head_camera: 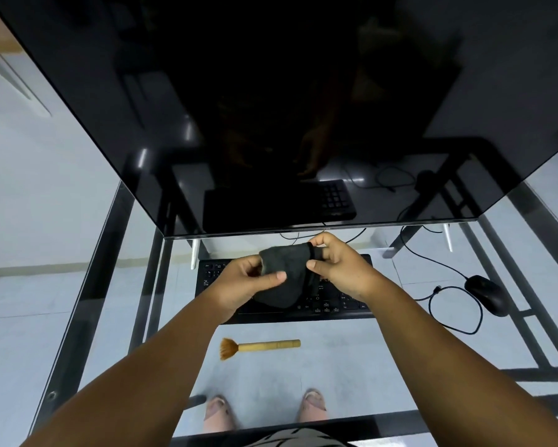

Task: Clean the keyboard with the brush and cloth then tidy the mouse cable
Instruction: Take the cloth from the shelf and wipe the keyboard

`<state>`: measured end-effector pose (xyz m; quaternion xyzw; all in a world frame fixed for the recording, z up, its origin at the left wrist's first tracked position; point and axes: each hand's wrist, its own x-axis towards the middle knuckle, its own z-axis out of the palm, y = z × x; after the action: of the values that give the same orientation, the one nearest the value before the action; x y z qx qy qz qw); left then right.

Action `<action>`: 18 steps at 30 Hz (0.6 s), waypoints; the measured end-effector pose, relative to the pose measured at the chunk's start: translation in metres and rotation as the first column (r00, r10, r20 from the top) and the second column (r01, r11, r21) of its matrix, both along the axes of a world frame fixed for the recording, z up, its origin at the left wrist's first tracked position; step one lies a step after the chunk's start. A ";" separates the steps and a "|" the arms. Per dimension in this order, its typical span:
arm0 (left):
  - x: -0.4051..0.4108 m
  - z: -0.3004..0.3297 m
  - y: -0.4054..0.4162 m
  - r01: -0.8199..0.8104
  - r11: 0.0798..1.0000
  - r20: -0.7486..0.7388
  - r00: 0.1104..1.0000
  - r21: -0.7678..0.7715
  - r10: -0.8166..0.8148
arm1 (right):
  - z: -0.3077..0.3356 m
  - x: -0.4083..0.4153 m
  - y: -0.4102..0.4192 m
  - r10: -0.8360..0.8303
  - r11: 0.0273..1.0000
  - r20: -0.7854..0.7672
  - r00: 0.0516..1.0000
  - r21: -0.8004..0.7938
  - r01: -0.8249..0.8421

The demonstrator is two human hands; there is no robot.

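Cloth (282, 274), dark, held above keyboard (332, 304) by left hand (243, 283) and right hand (335, 267), fingers pinched on its edges. Advice: fold a flat pad, then wipe in rows. Brush (258, 346) lies near counter's front edge.

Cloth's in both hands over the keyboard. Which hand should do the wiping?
Probably right. Both hands grip the dark grey cloth above the black keyboard; the right hand pinches its top edge, and the left hand holds the side.

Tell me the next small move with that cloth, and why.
Probably lower the dark cloth onto the keyboard and start wiping. Both the left hand and right hand grip it just above the keys, and the brush already lies set aside.
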<state>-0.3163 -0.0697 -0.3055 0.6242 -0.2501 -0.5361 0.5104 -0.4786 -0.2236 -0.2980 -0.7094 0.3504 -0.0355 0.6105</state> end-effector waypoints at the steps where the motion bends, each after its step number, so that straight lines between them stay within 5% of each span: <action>1: -0.001 0.001 0.001 -0.027 1.000 -0.026 0.999 -0.009 0.027 | 0.000 0.000 0.001 0.009 1.000 -0.010 1.000 -0.008 -0.009; 10: -0.002 0.000 0.030 -0.176 0.981 -0.012 0.984 0.077 0.177 | -0.018 0.006 0.024 -0.105 0.993 0.013 0.994 0.052 0.104; 14: -0.001 -0.009 0.056 -0.298 0.947 -0.041 0.952 0.118 0.305 | -0.038 0.001 0.044 -0.153 0.985 0.010 0.988 -0.078 0.153; 18: -0.005 -0.015 0.081 -0.376 0.910 -0.146 0.904 0.177 0.402 | -0.057 -0.002 0.074 0.056 0.959 -0.041 0.998 -0.277 -0.066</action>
<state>-0.3215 0.0110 -0.3206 0.6459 -0.0339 -0.4939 0.5812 -0.4810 -0.1494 -0.3545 -0.7990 0.3298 -0.0539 0.5000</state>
